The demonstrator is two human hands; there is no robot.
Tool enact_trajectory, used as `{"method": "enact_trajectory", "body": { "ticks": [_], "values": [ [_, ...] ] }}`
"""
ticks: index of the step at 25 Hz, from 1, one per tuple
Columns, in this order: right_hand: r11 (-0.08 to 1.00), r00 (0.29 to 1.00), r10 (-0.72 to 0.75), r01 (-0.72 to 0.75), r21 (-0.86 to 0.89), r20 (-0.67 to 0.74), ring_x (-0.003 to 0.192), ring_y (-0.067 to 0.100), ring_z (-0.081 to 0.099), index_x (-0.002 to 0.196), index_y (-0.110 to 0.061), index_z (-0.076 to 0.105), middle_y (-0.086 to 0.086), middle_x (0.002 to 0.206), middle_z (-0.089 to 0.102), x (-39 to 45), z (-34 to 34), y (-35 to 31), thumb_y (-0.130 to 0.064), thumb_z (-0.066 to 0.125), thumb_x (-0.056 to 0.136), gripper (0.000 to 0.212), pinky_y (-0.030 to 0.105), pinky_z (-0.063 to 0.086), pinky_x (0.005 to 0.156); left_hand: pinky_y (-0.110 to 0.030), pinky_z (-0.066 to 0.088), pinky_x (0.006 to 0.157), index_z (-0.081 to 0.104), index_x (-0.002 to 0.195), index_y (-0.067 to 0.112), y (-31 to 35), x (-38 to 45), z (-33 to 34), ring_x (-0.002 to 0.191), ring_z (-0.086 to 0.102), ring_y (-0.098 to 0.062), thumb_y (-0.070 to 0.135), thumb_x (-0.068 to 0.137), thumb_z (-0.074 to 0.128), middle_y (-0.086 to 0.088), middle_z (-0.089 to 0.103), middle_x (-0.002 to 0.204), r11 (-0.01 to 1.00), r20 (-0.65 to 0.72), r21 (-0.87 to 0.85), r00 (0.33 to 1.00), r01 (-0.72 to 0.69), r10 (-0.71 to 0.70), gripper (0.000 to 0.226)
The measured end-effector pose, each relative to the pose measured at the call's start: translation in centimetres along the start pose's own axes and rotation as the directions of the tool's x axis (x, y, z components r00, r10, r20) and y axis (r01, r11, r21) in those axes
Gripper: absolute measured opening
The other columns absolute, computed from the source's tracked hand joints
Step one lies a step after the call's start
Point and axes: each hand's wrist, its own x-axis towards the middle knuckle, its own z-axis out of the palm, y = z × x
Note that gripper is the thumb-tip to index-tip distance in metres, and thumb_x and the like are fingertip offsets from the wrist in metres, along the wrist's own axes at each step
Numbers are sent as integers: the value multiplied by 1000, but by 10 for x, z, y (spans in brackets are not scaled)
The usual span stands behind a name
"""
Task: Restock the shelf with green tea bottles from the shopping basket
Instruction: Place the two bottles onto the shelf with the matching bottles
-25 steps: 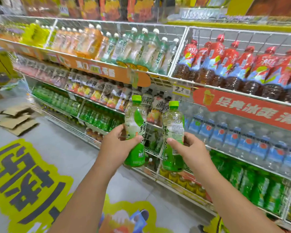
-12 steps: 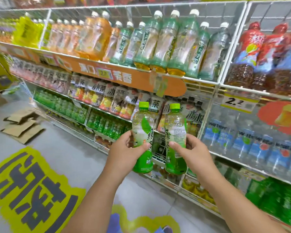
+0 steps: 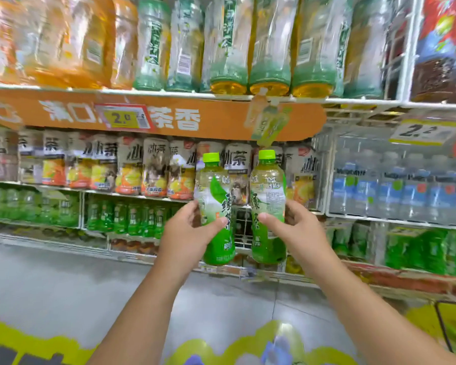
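Left hand [image 3: 186, 234] is wrapped round the left green tea bottle [image 3: 217, 209] at its label, thumb across the front. Right hand [image 3: 296, 233] grips the right green tea bottle [image 3: 267, 206] the same way. Both bottles are upright, green caps on, side by side with a narrow gap between them, held in the air in front of the shelf [image 3: 169, 96]. Behind them sits a row of small tea bottles [image 3: 128, 167] under an orange banner [image 3: 221, 119] (yellow price tag [image 3: 124, 118] reads 2.0, I think; it's blurred). Larger bottles [image 3: 269, 48] stand on the tier above, green ones [image 3: 132, 218] on the tier below. Grey floor [image 3: 63, 285] underneath.
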Motion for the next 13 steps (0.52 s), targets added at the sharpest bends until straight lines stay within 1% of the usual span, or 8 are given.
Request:
{"method": "enact_trajectory", "body": {
  "ticks": [1,2,4,5,6,8,11,13],
  "values": [
    [1000,999,15,-15,16,-33,106,4,71,123,-29,70,-17,112,76,-1,12,3,-31,82,84,41,32,58,89,-2,39,70,59,127,31,-5,8,-9,74,51,35,16,79,86,39,58,83,1000,40,-6,999,-6,6,57],
    [999,998,28,-26,25,-52,105,3,71,121,-27,70,-17,111,77,0,21,7,-27,82,85,38,28,59,85,-1,40,72,58,130,29,-10,15,-16,74,50,35,17,79,86,40,55,86,1000,66,-6,998,-3,3,60],
    [998,996,58,-55,39,-74,99,-2,71,116,-27,71,-19,104,77,1,37,19,-20,80,87,31,16,57,73,-4,43,81,63,125,30,-28,30,-28,88,55,29,23,77,88,38,63,90,1000,116,17,993,20,-22,54],
    [996,994,74,-70,46,-85,95,-5,71,113,-28,71,-21,101,77,1,43,27,-18,80,87,29,14,55,70,-3,43,80,66,117,31,-36,35,-31,90,56,27,24,77,88,38,67,88,999,139,38,989,37,-42,46],
    [995,992,89,-85,50,-92,93,-7,71,111,-30,70,-22,100,77,0,48,36,-17,80,87,28,13,55,69,2,42,74,66,106,36,-44,37,-32,84,56,30,20,78,87,42,66,81,998,155,47,986,50,-57,38],
    [991,987,125,-120,50,-101,95,-4,71,111,-29,71,-19,101,78,-1,54,54,-16,80,86,29,16,56,72,4,40,62,59,92,41,-65,41,-32,72,54,32,8,80,83,42,64,69,997,188,37,980,63,-69,42],
    [984,978,179,-176,41,-104,97,2,72,111,-28,72,-14,103,78,-1,59,88,-17,80,87,27,20,58,76,2,43,62,60,94,39,-103,42,-21,74,59,27,2,81,81,40,67,73,994,195,16,975,106,-107,44],
    [979,973,206,-204,29,-106,97,5,72,110,-29,72,-13,104,78,-3,63,116,-17,79,87,27,22,58,74,0,45,67,63,100,37,-133,42,-14,84,63,22,5,80,83,39,70,83,989,195,21,969,148,-149,43]
  ]
}}
